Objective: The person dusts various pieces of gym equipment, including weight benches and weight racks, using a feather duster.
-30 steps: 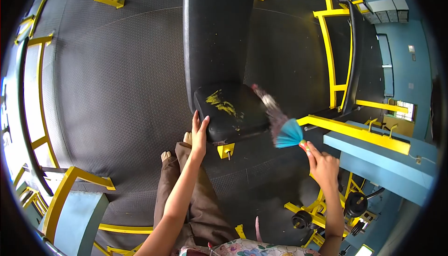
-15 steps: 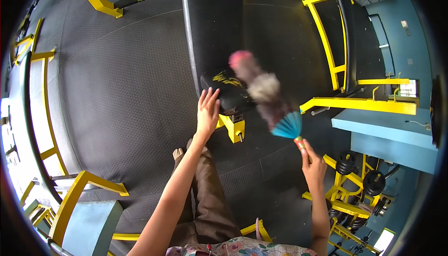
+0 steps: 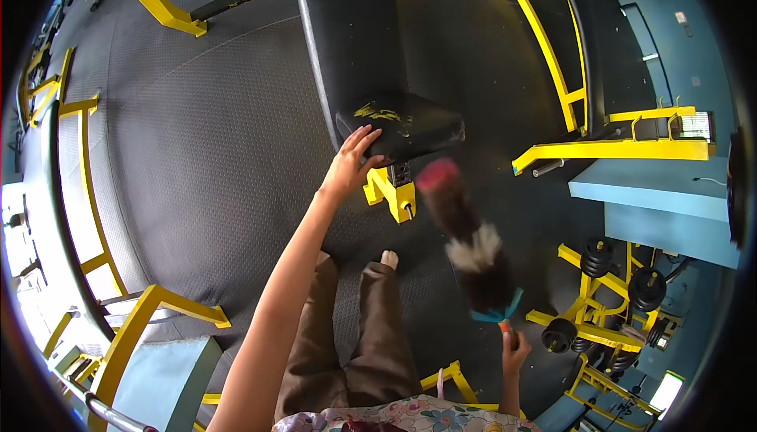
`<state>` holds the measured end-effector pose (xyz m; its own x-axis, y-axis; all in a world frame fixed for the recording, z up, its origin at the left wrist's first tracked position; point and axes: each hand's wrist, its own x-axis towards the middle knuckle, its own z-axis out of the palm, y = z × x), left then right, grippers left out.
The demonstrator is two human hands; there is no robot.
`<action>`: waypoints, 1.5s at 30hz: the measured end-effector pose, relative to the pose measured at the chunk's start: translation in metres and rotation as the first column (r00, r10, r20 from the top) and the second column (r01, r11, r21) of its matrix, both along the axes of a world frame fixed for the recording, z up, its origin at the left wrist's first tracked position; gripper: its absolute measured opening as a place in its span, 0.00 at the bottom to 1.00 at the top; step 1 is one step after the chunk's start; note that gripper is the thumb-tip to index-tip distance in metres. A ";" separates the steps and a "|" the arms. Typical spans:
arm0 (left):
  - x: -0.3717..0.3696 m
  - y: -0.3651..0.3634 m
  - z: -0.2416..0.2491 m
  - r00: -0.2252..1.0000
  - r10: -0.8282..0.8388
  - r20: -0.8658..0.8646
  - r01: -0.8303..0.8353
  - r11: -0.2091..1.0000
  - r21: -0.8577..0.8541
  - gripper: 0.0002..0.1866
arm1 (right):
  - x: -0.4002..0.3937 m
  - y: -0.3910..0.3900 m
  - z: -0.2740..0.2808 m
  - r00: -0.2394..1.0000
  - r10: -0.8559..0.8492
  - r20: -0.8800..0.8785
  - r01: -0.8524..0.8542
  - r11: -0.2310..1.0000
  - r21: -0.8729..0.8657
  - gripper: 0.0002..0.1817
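Note:
My right hand (image 3: pixel 515 353) is closed round the short handle of a feather duster (image 3: pixel 461 247). The duster has dark, white and pink-red feathers above a teal collar. It points up and left, with its pink tip beside the bench's end, apart from the pad. My left hand (image 3: pixel 352 164) lies with fingers stretched out on the near left edge of the seat pad (image 3: pixel 414 128) of a black workout bench (image 3: pixel 351 30). The seat's top is worn, with yellow marks. Beneath it shows the bench's yellow frame (image 3: pixel 392 195).
Yellow rack frames stand at left (image 3: pixel 88 188) and right (image 3: pixel 552 61). A pale blue ledge (image 3: pixel 654 184) and a weight-plate rack (image 3: pixel 591 329) are to my right, a blue block (image 3: pixel 169 381) lower left. Black rubber flooring (image 3: pixel 213 140) surrounds the bench.
My right hand has drawn the duster down and back, away from the seat's side. My left hand stays at the seat's edge. My legs have shifted, with one foot now farther right.

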<state>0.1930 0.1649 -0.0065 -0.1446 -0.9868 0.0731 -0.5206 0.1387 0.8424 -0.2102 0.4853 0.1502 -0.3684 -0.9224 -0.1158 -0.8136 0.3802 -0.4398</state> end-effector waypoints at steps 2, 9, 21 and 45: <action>-0.002 0.001 0.001 1.000 0.025 -0.015 -0.025 1.000 -0.008 0.26 | -0.007 -0.010 -0.011 0.998 0.059 -0.023 -0.058 0.998 0.029 0.15; -0.010 0.004 0.014 0.999 0.037 -0.003 -0.037 0.997 0.069 0.26 | -0.044 -0.212 -0.074 0.816 0.559 -0.146 -0.574 0.813 -0.095 0.18; -0.037 0.011 0.004 0.948 0.271 -0.165 -0.244 0.955 0.168 0.31 | -0.089 -0.378 -0.092 0.590 0.771 -0.240 -0.798 0.511 -0.319 0.18; -0.052 0.003 -0.101 0.866 0.245 -0.435 -0.455 0.746 -0.486 0.17 | -0.102 -0.385 -0.310 0.649 0.731 -0.211 -0.665 0.410 -0.625 0.21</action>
<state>0.1414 0.1676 -0.1071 0.3388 -0.7261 0.5983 -0.3409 0.4980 0.7974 -0.3126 0.0999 -0.1599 0.4168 -0.7106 0.5668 -0.6182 -0.6788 -0.3963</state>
